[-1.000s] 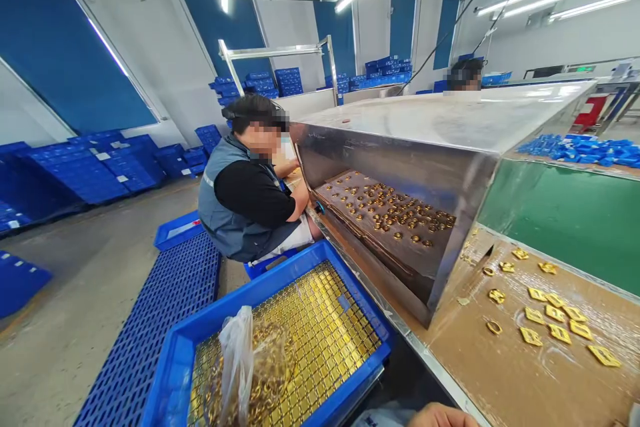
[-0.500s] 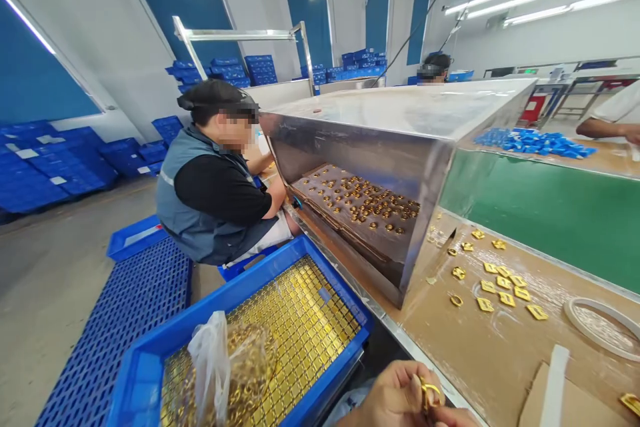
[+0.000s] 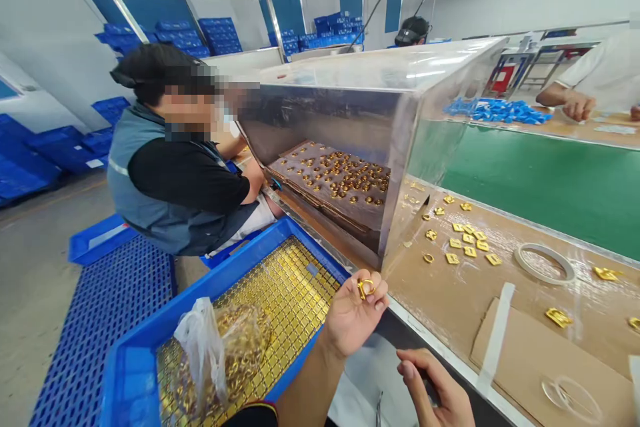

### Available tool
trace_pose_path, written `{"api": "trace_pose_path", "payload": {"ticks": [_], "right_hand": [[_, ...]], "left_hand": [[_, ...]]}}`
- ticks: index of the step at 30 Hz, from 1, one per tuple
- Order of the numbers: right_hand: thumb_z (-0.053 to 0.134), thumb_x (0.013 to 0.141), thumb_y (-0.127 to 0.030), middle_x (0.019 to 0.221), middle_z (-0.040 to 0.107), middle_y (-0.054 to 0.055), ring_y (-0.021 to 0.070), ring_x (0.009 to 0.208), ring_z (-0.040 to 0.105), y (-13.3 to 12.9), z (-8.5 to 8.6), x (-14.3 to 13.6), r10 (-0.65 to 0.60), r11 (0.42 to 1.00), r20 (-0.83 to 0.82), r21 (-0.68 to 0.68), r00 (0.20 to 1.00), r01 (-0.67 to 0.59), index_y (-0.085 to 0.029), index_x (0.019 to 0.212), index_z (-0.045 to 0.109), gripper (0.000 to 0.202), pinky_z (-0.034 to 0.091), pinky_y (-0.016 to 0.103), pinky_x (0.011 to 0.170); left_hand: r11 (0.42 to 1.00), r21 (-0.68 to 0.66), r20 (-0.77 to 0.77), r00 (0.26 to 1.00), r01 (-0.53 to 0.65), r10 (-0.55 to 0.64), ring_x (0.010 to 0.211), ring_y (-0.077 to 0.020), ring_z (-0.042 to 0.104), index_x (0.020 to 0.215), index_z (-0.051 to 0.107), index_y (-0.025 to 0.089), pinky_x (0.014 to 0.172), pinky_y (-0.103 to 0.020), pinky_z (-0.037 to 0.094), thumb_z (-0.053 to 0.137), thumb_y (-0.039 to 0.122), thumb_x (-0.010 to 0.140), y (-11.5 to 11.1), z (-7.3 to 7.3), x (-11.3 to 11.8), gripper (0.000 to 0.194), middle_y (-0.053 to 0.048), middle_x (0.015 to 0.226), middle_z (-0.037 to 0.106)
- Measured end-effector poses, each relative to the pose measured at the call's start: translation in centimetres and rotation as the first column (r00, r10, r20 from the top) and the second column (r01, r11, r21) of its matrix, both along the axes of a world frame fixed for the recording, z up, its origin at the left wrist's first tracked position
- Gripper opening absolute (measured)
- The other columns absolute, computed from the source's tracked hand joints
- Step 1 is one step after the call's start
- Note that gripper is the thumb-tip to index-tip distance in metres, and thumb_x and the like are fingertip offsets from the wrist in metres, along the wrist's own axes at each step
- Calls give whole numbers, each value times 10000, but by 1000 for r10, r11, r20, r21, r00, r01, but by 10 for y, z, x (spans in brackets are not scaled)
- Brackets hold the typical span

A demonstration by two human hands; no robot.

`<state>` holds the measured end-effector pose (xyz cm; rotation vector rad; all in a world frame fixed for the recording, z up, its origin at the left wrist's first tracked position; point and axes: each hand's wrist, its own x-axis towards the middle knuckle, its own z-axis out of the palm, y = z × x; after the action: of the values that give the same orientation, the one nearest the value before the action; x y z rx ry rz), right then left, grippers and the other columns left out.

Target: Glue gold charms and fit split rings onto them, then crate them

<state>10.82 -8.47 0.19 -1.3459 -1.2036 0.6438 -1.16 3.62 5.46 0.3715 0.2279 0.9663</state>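
Observation:
My left hand [image 3: 355,313] is raised over the front edge of the bench, closed around a small gold ring-shaped piece [image 3: 366,289] held in its fingertips. Lower and to the right, my right hand [image 3: 437,390] is curled, with thumb and forefinger close together. Something dark shows between its fingers; I cannot make out what it is. A thin metal tool [image 3: 379,408] shows in part over my lap. Left of my left hand, a blue tray [image 3: 131,373] holds rows of gold pieces and a clear bag of gold chain-like parts [image 3: 245,340].
An open-fronted metal hood [image 3: 320,113] covers many small gold rings [image 3: 345,173]. Square gold pieces [image 3: 469,239], a roll of tape [image 3: 545,263] and taped cardboard [image 3: 560,353] lie on the bench. A co-worker [image 3: 175,173] sits at left; another's hand [image 3: 579,107] is across the green belt [image 3: 530,180].
My left hand has risen and moved left with the gold piece. My hands, close together before, are now apart. The view has tilted down and shifted right.

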Motion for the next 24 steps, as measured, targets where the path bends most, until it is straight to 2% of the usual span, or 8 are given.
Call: {"api": "trace_pose_path", "payload": {"ticks": [4, 13, 16, 21, 24], "right_hand": [[628, 955, -401, 686, 694, 37, 170, 602, 676, -4, 2, 2, 17, 1000, 44, 14, 999, -17, -213, 879, 768, 247, 553, 214, 565], [614, 967, -372, 704, 708, 36, 166, 614, 683, -12, 7, -3, -1, 1000, 46, -29, 999, 3, -213, 899, 759, 226, 559, 216, 590], [605, 971, -376, 694, 706, 41, 165, 606, 674, -13, 16, -7, -9, 999, 42, -35, 999, 10, -206, 881, 756, 245, 556, 218, 587], [598, 970, -419, 623, 694, 33, 152, 538, 654, -6, 43, -13, -64, 998, 40, 16, 997, 63, -191, 808, 748, 318, 548, 210, 522], [623, 953, -381, 613, 705, 22, 148, 523, 663, -1, 54, -15, -100, 995, 18, 25, 995, 99, -185, 848, 757, 259, 554, 209, 510]], "left_hand": [[999, -28, 7, 1000, 20, -19, 623, -99, 277, 648, 437, 173, 627, -223, 333, 906, 364, 703, -5, 3, 4, 510, 54, 694, 269], [992, -81, 61, 994, 93, -89, 618, -103, 267, 647, 427, 177, 628, -220, 338, 894, 377, 719, -18, 6, 10, 512, 57, 691, 250], [988, -100, 67, 991, 119, -113, 621, -104, 267, 650, 430, 178, 628, -218, 338, 897, 376, 714, -21, 7, 12, 512, 58, 692, 248], [975, -160, 98, 985, 156, -141, 624, -100, 286, 663, 440, 174, 627, -206, 354, 908, 332, 705, -26, 9, 15, 496, 58, 695, 251], [961, -185, 94, 977, 205, -191, 631, -104, 313, 673, 449, 175, 628, -202, 380, 899, 342, 717, -30, 8, 17, 482, 55, 695, 258]]}}
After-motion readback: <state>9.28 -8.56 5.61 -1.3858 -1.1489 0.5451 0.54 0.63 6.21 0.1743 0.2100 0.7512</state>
